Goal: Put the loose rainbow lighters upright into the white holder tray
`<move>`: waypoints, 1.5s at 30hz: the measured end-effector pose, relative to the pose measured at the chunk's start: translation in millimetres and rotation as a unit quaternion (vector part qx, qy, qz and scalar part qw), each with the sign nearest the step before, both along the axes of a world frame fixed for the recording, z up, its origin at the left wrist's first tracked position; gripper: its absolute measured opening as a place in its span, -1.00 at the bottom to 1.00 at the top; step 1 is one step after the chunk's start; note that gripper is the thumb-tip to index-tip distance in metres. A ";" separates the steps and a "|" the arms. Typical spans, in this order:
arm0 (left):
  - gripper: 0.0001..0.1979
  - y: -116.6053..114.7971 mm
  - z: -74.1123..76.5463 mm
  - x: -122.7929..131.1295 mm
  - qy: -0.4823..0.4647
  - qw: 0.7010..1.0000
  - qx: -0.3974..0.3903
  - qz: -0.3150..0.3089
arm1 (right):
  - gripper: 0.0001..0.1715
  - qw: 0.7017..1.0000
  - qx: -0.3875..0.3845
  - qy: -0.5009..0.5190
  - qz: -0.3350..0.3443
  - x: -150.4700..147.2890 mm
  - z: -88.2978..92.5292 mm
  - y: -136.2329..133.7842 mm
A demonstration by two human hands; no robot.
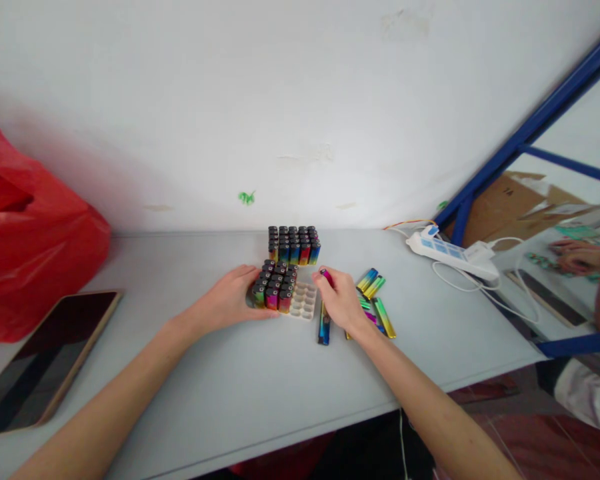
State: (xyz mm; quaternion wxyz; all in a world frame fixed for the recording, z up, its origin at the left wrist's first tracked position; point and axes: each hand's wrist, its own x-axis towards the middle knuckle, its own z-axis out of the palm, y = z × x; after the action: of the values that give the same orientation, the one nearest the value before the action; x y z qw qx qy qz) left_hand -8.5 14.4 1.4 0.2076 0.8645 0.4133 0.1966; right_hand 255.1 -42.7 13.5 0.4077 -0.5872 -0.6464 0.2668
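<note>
A white tray (304, 303) with round-edged slots stands on the table, its left part filled with upright, black-topped lighters (273, 297). My left hand (234, 295) closes round the left side of this tray, thumb along the front and fingers at the back. Just right of the slots, my right hand (341, 300) pinches a lighter (326, 275) whose magenta end shows; the rest is hidden by the fingers. A blue lighter (323, 327) lies below that hand. Several loose, shiny, coloured lighters (385, 319) lie to its right.
Behind the tray stands a block of upright lighters (294, 245) near the wall. A phone (50, 360) and a red bag (35, 247) are at left. A power strip (453, 257) with cables lies at right, beside a blue frame (463, 217); another person's hand (577, 257) shows beyond.
</note>
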 end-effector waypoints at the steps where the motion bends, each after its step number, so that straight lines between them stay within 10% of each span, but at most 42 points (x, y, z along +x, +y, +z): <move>1: -0.39 -0.1 0.4 0.2 0.000 1.000 -0.001 -0.001 | -0.52 1.000 0.001 0.004 -0.001 0.4 -0.2 -0.2; 45: -0.33 0.5 -1.4 -0.7 0.015 1.000 -0.001 0.001 | -0.74 0.949 0.103 -0.262 0.140 16.8 -12.5 11.2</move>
State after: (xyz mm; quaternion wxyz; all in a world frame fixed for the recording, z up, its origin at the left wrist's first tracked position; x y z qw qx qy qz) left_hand -9.2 14.9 0.0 0.2021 0.8666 0.4176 0.1838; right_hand 271.9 -31.5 0.9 0.2409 -0.4947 -0.8302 0.0902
